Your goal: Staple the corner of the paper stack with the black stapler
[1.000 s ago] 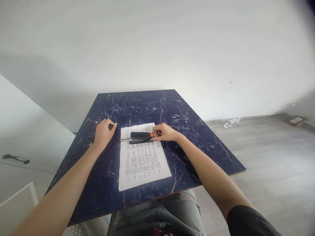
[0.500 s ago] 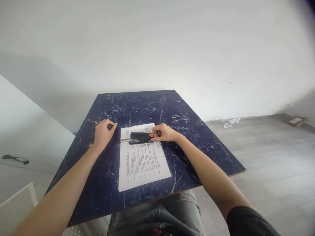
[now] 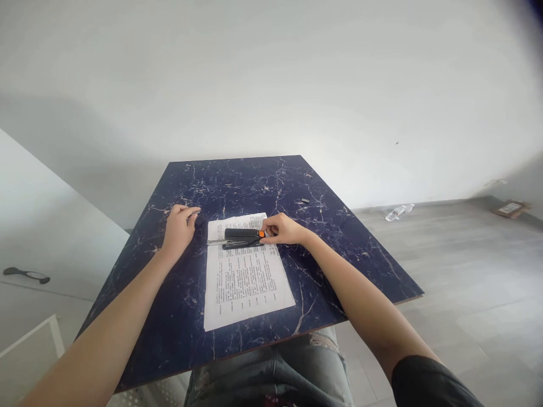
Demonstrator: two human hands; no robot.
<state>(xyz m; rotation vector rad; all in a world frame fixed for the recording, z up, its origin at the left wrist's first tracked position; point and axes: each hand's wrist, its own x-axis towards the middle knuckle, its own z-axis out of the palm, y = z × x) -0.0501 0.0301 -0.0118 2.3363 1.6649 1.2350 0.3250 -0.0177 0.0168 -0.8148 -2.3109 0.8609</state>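
A printed paper sheet (image 3: 244, 280) lies on the dark blue marbled table (image 3: 237, 181). Across its top edge rests a black stapler (image 3: 241, 237) with an orange rear end and a metal strip sticking out to the left. My right hand (image 3: 285, 229) pinches the stapler's orange end with its fingers closed. My left hand (image 3: 178, 229) rests on the table just left of the paper's top corner. Its fingers are curled together, and whatever may be in them is too small to make out.
A small dark object (image 3: 305, 200) lies on the table at the far right. On the grey floor to the right are a plastic bottle (image 3: 396, 211) and a flat cardboard piece (image 3: 511, 207). A white cabinet with a black handle (image 3: 26, 275) stands at left.
My left hand's fingertips have drawn slightly back and up from the paper's corner. The right hand, stapler and paper stay where they were.
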